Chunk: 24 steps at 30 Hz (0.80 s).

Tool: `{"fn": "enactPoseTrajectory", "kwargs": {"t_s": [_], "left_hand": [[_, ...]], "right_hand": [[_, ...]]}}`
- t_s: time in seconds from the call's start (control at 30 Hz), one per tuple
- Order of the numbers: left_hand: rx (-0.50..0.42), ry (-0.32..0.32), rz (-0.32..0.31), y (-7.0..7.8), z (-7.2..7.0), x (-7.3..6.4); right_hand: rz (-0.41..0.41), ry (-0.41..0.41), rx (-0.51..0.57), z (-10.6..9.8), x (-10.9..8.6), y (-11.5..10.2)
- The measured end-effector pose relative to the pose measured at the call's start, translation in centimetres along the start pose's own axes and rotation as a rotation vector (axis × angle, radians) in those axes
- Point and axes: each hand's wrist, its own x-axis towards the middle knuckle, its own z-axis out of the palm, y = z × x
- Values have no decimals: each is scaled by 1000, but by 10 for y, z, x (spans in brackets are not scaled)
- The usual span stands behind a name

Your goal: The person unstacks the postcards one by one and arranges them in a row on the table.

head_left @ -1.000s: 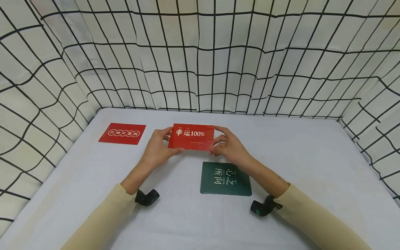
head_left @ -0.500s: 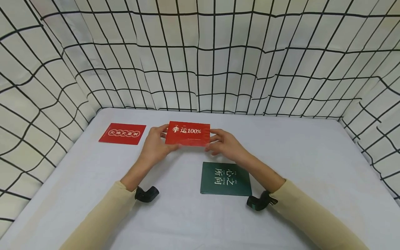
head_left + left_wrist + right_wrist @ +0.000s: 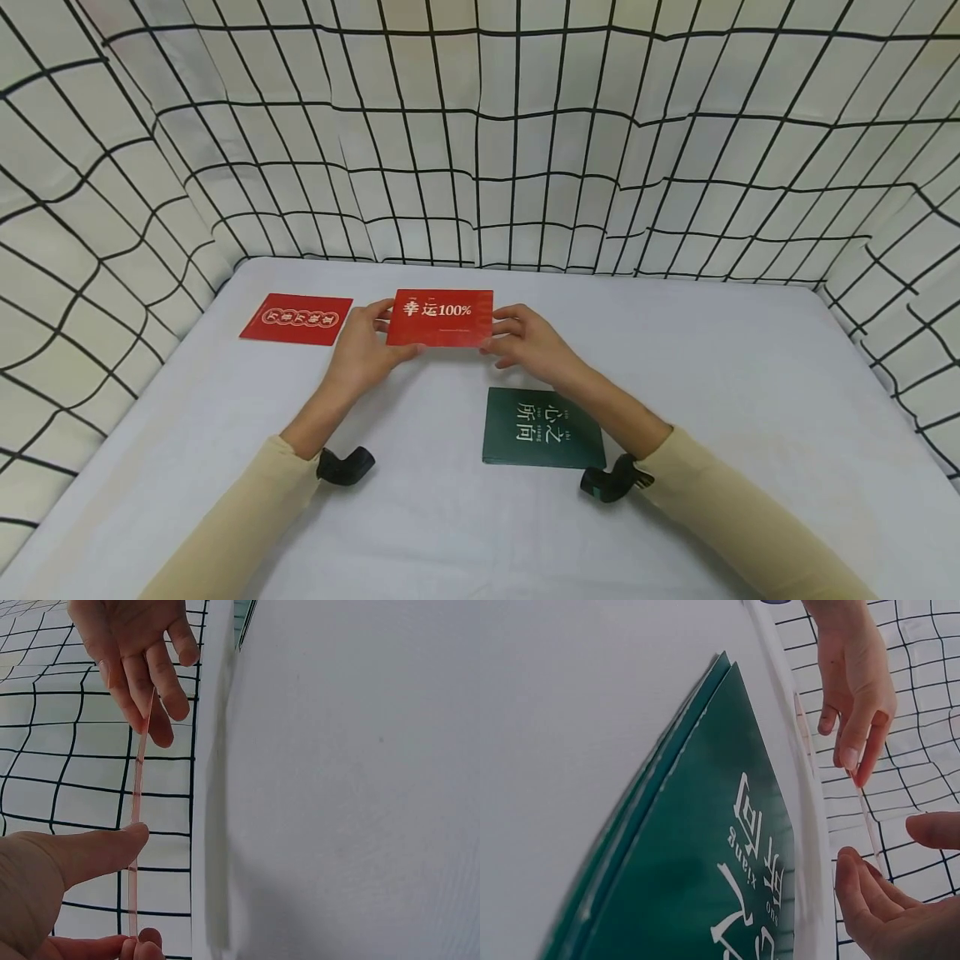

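A red card [image 3: 441,318] with white lettering is raised above the table, seen face-on in the head view and almost edge-on in the left wrist view. My left hand [image 3: 363,346] pinches its left end, thumb along the near edge and fingers behind. At the other end, my right hand [image 3: 534,346] has its relaxed fingers at the card's edge, its thumb apart from the card in the right wrist view. A second red card [image 3: 296,320] with a white linked design lies left of the left hand. Below the right wrist lies a stack of green cards [image 3: 542,429].
A white-covered table [image 3: 420,517] bears the cards. Black grid netting [image 3: 480,142] over pale cloth rises at its back and both sides. A black wrist device [image 3: 347,467] sits on the left cuff, with another black device [image 3: 609,481] on the right cuff.
Both hands have shifted left with the raised red card, which now sits slightly higher in the head view. The other red card and the green stack stay where they were.
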Motion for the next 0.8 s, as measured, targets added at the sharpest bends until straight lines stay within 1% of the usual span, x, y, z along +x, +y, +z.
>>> {"fn": "enactPoseTrajectory", "kwargs": {"t_s": [0.2, 0.37, 0.6, 0.8], "left_hand": [[-7, 2, -20, -2, -3, 0], [-6, 7, -30, -7, -4, 1], [-3, -16, -41, -13, -8, 3], [3, -40, -50, -15, -14, 3]], "right_hand": [[-11, -10, -1, 4, 3, -2], [8, -9, -11, 7, 2, -3], [16, -11, -52, 8, 1, -4], [25, -30, -53, 12, 6, -2]]}}
